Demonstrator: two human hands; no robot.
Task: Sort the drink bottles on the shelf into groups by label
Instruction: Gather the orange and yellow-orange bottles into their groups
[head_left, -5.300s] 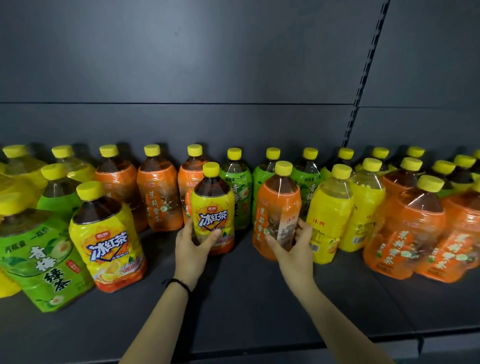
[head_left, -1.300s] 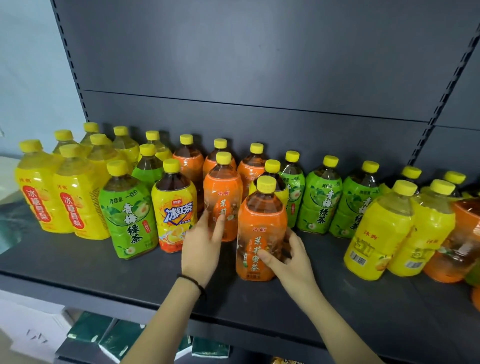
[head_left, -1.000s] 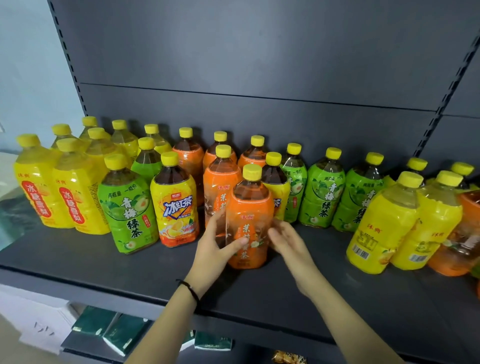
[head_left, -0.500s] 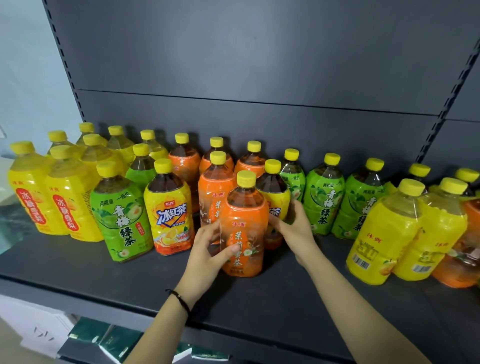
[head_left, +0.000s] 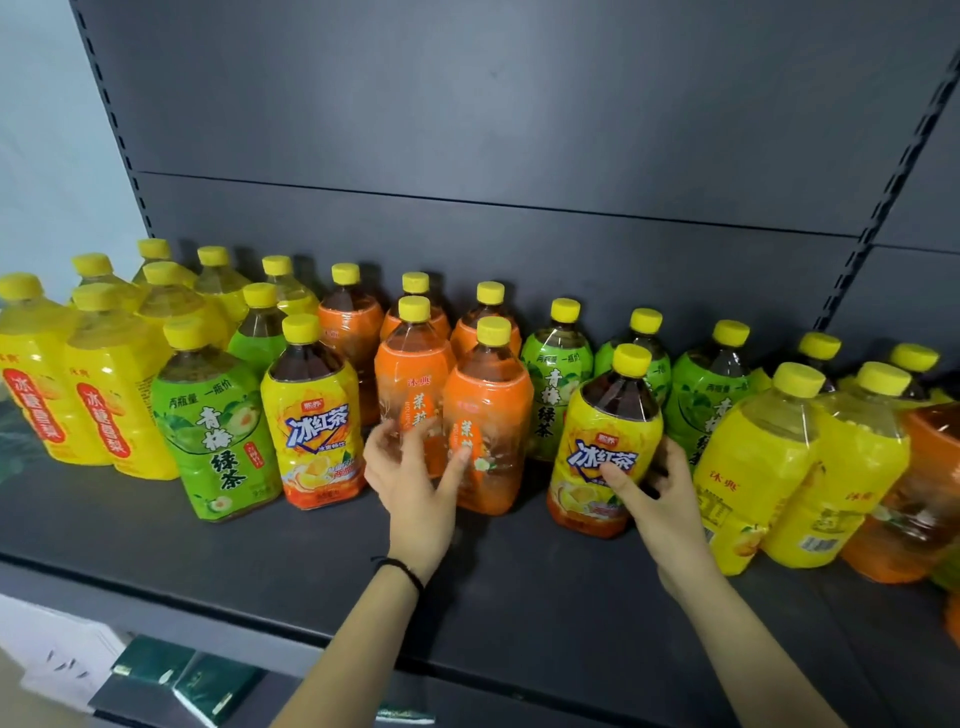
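Upright on the shelf, all yellow-capped. Dark tea in the front orange bottle, mid-shelf, close against more orange ones behind. Dark tea too in the iced-tea bottle, just right of it, in front of green bottles. Pale liquid in the yellow bottles further right. Left grip loosely spread, thumb on the orange bottle's label, fingers blurred against the orange one behind it. Right grip wrapped round the iced-tea bottle, thumb across its label, fingers behind.
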